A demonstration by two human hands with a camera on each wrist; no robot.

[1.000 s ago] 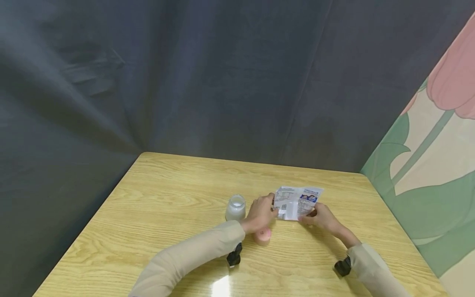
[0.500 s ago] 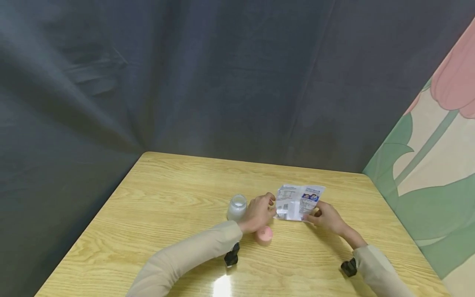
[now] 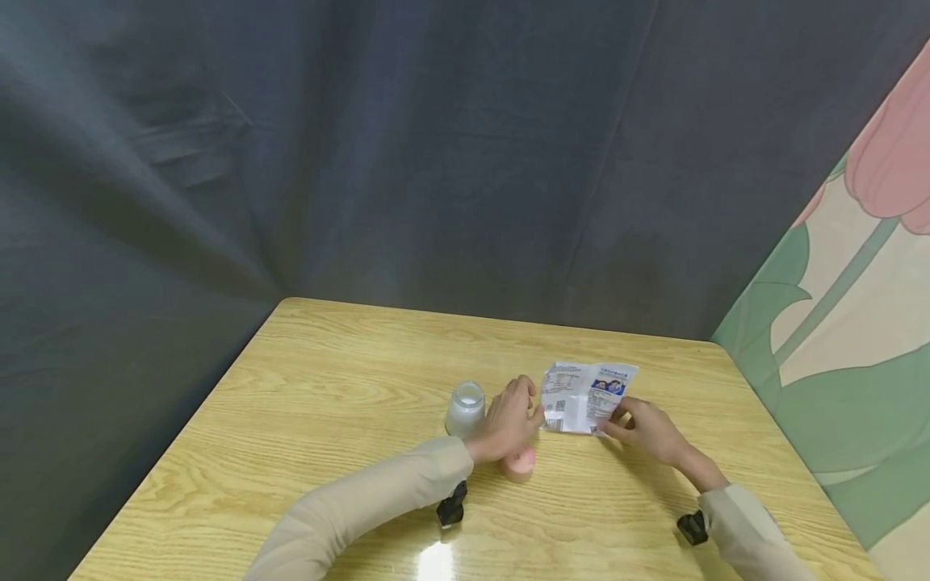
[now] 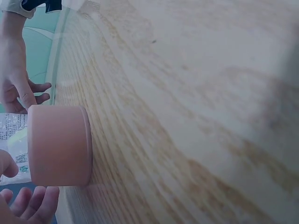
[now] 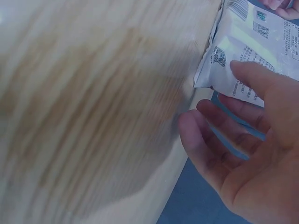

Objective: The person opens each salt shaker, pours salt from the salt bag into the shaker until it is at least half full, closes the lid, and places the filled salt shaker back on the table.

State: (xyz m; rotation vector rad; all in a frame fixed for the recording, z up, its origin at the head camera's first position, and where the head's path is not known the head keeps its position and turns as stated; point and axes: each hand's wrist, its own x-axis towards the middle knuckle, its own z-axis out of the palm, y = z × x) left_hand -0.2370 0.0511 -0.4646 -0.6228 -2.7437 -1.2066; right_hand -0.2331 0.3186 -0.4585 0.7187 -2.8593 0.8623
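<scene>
A white printed packet (image 3: 581,397) with a blue picture stands upright on the table. My right hand (image 3: 647,432) pinches its lower right edge, thumb (image 5: 252,74) on the printed face and index finger behind. My left hand (image 3: 504,420) is right at the packet's left edge, fingers loosely bent with nothing held between them. In the left wrist view, its thumb overlaps the packet (image 4: 14,144). Beneath the left wrist stands a short pink cylinder (image 3: 517,464), seen from the side as a plain pink drum (image 4: 60,144). A lidless glass jar (image 3: 465,410), whitish inside, stands left of the left hand.
The wood-grain table (image 3: 327,387) runs back to a dark curtain (image 3: 450,161). On the right is a wall covering (image 3: 857,323) with pink and green flowers. Black wrist cameras (image 3: 452,507) hang under both sleeves near the tabletop.
My left hand's fingers have come slightly away from the packet's left edge. The right hand has shifted a little right, still gripping the packet. Jar and pink cylinder stay in place.
</scene>
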